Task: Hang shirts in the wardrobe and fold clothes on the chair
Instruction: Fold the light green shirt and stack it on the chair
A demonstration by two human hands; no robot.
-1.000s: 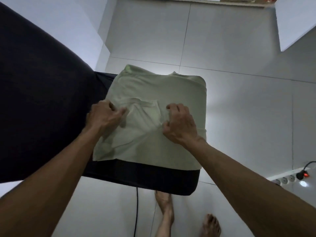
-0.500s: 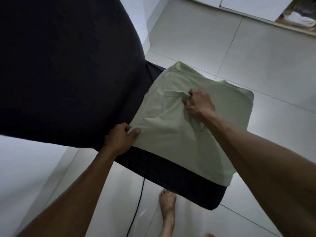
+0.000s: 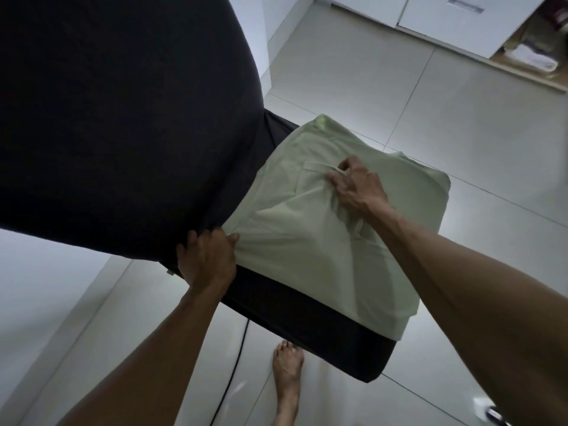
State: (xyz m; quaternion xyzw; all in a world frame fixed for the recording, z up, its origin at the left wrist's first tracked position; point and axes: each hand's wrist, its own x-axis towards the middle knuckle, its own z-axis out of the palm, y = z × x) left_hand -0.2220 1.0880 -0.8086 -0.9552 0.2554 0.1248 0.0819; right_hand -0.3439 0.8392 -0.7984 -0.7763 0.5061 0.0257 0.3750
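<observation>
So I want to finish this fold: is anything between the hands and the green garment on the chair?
Nothing visible: the left hand pinches the green garment at its near corner, and the right hand grips its middle on the chair.

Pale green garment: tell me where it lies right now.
In the head view the pale green garment lies spread on the dark chair seat, right of the chair back; the left hand grips its near-left corner, the right hand its middle.

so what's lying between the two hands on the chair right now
In the head view, only the pale green garment spans the stretch between the left hand gripping its near corner and the right hand pinching its middle; nothing else lies there.
</observation>
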